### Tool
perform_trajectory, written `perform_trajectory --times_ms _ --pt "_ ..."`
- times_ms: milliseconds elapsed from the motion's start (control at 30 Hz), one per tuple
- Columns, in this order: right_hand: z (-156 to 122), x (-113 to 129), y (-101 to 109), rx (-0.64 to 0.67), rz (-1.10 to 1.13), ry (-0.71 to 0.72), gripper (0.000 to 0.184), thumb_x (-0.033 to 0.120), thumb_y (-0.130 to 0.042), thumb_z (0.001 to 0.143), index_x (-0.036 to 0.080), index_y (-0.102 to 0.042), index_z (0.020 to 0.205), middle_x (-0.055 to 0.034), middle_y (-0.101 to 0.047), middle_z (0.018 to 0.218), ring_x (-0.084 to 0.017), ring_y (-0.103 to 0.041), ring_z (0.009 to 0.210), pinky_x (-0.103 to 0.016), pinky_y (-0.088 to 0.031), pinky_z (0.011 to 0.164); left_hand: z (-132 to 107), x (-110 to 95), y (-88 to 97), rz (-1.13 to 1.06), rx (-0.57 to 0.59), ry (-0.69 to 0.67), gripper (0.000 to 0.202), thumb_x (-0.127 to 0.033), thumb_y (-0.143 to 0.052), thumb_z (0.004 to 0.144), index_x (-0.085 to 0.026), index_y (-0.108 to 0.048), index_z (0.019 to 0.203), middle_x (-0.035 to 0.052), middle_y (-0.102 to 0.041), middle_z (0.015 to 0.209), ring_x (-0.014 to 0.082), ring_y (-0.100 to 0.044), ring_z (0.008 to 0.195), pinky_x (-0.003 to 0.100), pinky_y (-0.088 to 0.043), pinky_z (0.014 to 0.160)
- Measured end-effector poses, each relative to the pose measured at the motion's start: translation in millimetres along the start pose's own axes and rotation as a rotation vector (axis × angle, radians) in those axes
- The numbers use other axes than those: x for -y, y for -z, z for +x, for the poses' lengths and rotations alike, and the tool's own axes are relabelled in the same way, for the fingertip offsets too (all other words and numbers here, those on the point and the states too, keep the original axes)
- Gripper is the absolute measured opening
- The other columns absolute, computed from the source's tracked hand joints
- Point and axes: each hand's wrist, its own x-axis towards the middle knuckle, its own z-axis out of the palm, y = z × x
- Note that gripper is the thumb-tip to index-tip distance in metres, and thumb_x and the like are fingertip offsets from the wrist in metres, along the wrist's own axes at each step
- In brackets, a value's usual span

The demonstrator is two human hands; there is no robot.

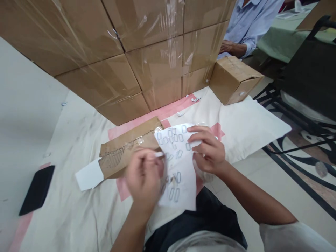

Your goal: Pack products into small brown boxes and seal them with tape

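A white sheet point(182, 166) with several small rectangular outlines on it, like a sticker sheet, is held up over my lap. My right hand point(210, 148) grips its right edge, fingers on the front face. On the sheet's left side, my left hand point(143, 175) is curled with thumb and finger together, blurred by motion. A small white sliver shows by its fingertips, too unclear to name. Behind the left hand lies a long brown cardboard box point(131, 141) with a white piece point(89, 175) at its left end.
Taped cardboard cartons point(157, 59) stand stacked at the back. A smaller carton point(235, 78) sits right of them, near a seated person's sleeve point(243, 28). A black phone-like slab point(37, 190) lies at the left on the white cloth point(68, 206). A black chair point(307, 66) stands on the right.
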Motion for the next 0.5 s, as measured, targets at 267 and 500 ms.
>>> perform_trajectory --times_ms 267,500 --pt "20.7 -103.8 59.3 -0.258 -0.571 -0.319 0.02 0.028 -0.052 0.091 0.026 -0.068 0.079 -0.0103 -0.067 0.115 -0.033 -0.055 0.13 -0.061 -0.041 0.11 23.2 10.2 32.1 0.053 -0.392 -0.103 0.022 -0.026 -0.063 0.092 -0.02 -0.058 0.072 -0.0033 -0.053 0.062 0.0135 -0.051 0.061 0.033 -0.041 0.064" --pt "45.3 -122.5 58.7 0.149 -0.527 -0.419 0.021 0.024 -0.061 0.091 0.025 -0.077 0.105 -0.0095 -0.061 0.138 -0.037 -0.042 0.143 -0.065 -0.037 0.112 6.2 15.3 23.7 0.087 -0.29 -0.004 0.021 -0.03 -0.06 0.096 -0.021 -0.06 0.077 -0.0017 -0.056 0.069 0.0146 -0.053 0.067 0.032 -0.042 0.066"
